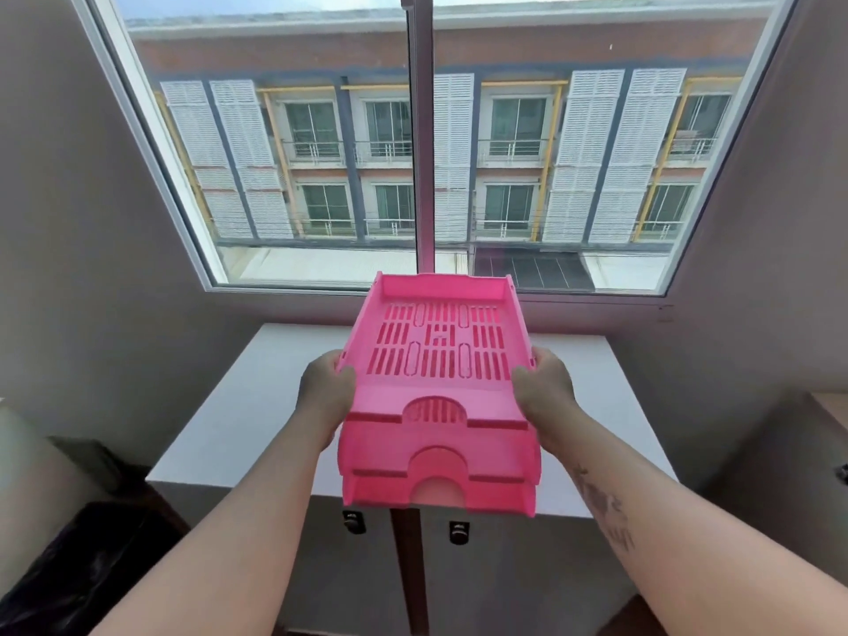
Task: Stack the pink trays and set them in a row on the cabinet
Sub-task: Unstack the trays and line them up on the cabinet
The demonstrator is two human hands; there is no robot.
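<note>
I hold a stack of pink slotted trays (438, 387) in the air above the white cabinet top (238, 406). The stack shows three tiers at its near end, each with an arched cut-out. My left hand (323, 392) grips the stack's left side and my right hand (546, 390) grips its right side. The stack tilts slightly, its far end toward the window. Its underside and the cabinet surface below it are hidden.
A large window (422, 144) stands right behind the cabinet, with grey walls on both sides. Two cabinet doors with dark handles (354, 521) sit below the top. A dark object (78, 566) lies at the lower left; a wooden edge shows at the far right.
</note>
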